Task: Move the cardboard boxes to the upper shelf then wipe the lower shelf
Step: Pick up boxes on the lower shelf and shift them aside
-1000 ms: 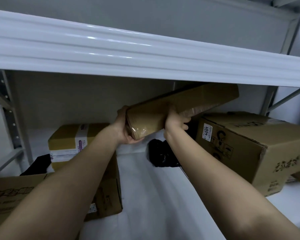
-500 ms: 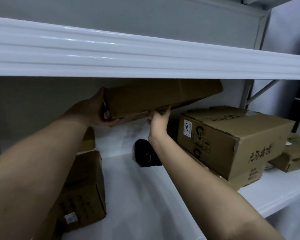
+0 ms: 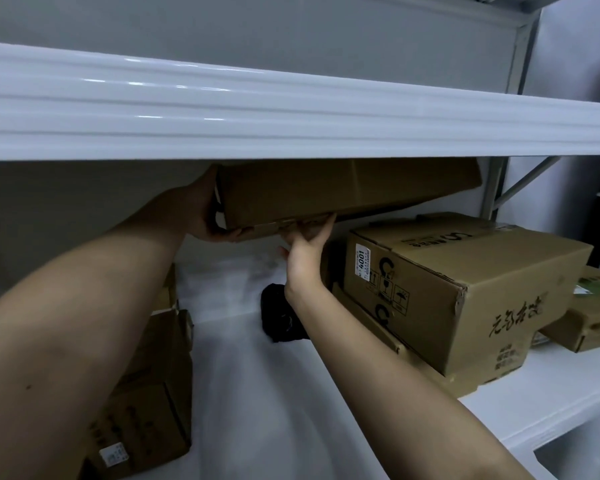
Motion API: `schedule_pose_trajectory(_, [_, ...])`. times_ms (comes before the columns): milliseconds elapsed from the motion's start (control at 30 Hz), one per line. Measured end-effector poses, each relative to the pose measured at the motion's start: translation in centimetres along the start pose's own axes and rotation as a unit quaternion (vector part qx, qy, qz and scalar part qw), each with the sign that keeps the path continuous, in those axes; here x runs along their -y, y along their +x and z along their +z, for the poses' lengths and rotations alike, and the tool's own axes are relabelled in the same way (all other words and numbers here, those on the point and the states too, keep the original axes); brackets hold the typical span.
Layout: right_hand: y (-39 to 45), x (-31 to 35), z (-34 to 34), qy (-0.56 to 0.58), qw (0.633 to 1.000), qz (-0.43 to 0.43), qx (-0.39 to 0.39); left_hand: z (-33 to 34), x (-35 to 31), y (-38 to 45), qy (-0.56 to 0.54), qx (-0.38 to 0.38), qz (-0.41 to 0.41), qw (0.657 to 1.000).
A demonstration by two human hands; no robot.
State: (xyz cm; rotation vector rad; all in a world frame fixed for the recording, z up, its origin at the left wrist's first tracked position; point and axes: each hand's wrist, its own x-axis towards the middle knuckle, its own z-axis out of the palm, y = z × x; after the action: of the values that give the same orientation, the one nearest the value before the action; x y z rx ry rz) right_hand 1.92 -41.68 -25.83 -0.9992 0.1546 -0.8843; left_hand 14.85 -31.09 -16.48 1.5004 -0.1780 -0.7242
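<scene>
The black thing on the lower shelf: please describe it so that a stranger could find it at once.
Look under the glossy white upper shelf at the white lower shelf. Near its back, just left of the big box with the 4001 label and partly behind the right forearm, lies a small crumpled black item. It is the only dark, soft-looking thing among brown cardboard boxes.

Two bare forearms, no sleeves visible, left hand (image 3: 196, 211), right hand (image 3: 305, 249), no gloves

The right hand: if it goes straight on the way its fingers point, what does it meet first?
The right hand points up; its fingertips already touch the underside of the long brown cardboard box, so that box comes first.
</scene>
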Motion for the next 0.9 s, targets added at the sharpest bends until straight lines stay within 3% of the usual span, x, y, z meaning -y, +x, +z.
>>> schedule_pose_trajectory(233, [1.7,1.0,-2.3,0.027,0.997,0.040,-0.055,4.9,1.1,-0.7,-0.064,0.048,0.016,0.997])
schedule_pose_trajectory(367, [2.4,1.6,-3.6,0.016,0.996,0.048,-0.077,8.4,2.4,-0.1,-0.069,0.054,0.096,0.992])
schedule_pose_trajectory(500, [1.8,2.3,-4.7,0.020,0.992,0.084,-0.088,11.6,3.2,0.6,-0.063,0.033,0.084,0.994])
schedule_pose_trajectory(633, [0.8,2.2,-6.8,-0.046,0.981,0.162,-0.094,14.3,3.5,0.8,-0.058,0.019,0.079,0.995])
schedule_pose_trajectory(800, [1.4,2.7,-8.1,-0.131,0.965,0.221,-0.042,16.5,3.2,1.9,-0.040,0.025,0.085,0.995])
schedule_pose_trajectory(900, [2.6,2.8,-9.3,-0.255,0.933,0.252,0.043,17.5,3.1,2.2,-0.035,0.022,0.085,0.996])
